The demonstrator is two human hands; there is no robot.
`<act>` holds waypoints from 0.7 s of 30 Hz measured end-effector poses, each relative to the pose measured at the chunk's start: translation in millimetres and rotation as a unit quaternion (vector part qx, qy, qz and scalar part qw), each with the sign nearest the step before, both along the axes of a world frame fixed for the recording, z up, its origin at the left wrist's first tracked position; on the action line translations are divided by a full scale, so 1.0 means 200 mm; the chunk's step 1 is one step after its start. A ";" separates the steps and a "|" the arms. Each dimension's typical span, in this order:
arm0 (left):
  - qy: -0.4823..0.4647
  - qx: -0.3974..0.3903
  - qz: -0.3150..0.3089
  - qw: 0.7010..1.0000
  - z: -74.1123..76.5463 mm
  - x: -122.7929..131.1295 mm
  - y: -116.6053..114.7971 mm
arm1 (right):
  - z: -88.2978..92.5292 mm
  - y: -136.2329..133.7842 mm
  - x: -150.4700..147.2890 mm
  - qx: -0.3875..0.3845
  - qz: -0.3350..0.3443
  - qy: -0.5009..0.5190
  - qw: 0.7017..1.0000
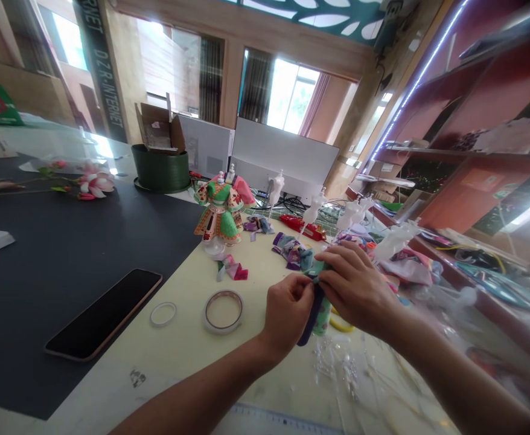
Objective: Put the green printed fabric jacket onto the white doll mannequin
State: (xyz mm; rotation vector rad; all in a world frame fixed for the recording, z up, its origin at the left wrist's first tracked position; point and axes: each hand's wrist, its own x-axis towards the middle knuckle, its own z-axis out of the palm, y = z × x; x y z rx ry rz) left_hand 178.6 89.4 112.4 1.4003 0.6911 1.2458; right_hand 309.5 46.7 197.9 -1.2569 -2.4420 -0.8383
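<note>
Our left hand (287, 317) and right hand (353, 290) work close together, both closed in a narrow grip on one small piece of doll clothing (320, 317), a green patterned cloth with a dark navy strip running down it. The left fingertips (305, 289) pinch its upper edge, while the right fingers (337, 263) curl over it from the other side. The piece sits between our hands, with its lower end hanging just below them, over a cream tabletop (256, 356).

Just left of our left hand lies a roll of clear tape (223, 312), with a thin white ring (163, 314) farther left. Beyond that grip, a black smartphone (103, 314) rests on a dark mat (88, 241). Directly ahead of our hands are purple and teal fabric scraps (292, 251). Farther ahead and to the left stands a finished green doll dress (220, 211) on a white stand, with pink scraps (232, 269) at its foot. White mannequin forms (314, 208) stand beyond our right hand, and a heap of fabric and clear plastic (410, 269) lies to its right. Below our grip, small clear beads (332, 362) lie on the table.
</note>
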 end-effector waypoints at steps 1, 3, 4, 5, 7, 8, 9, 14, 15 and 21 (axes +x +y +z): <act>0.001 0.000 0.000 1.000 0.00 0.00 0.00 | 0.00 0.00 0.00 0.003 0.003 0.002 1.000; 0.002 0.001 0.000 1.000 0.00 0.00 0.00 | 0.00 0.00 0.00 0.003 0.009 0.010 1.000; 0.003 0.002 -0.001 1.000 0.00 -0.01 0.00 | 0.00 0.00 0.00 0.001 0.012 0.014 1.000; 0.003 0.002 -0.001 1.000 0.00 -0.01 0.01 | 0.00 0.00 0.00 -0.001 0.014 0.019 1.000; 0.003 0.004 -0.001 1.000 -0.01 -0.01 0.01 | 0.00 0.00 0.00 -0.001 0.017 0.025 1.000; 0.003 0.005 0.000 1.000 -0.01 -0.01 0.01 | 0.00 0.00 0.00 0.000 0.018 0.027 0.999; 0.003 0.007 0.001 1.000 -0.01 -0.01 0.01 | 0.00 0.00 0.00 0.002 0.018 0.028 0.999; 0.008 0.025 0.006 1.000 -0.01 -0.01 0.00 | -0.01 0.00 -0.01 0.013 0.011 0.007 1.000; 0.009 0.030 0.008 0.999 -0.01 -0.01 0.00 | -0.01 0.00 -0.01 0.014 0.007 0.005 1.000; 0.018 0.067 0.020 0.997 0.00 -0.02 0.00 | -0.02 0.00 -0.03 0.011 -0.013 0.017 1.000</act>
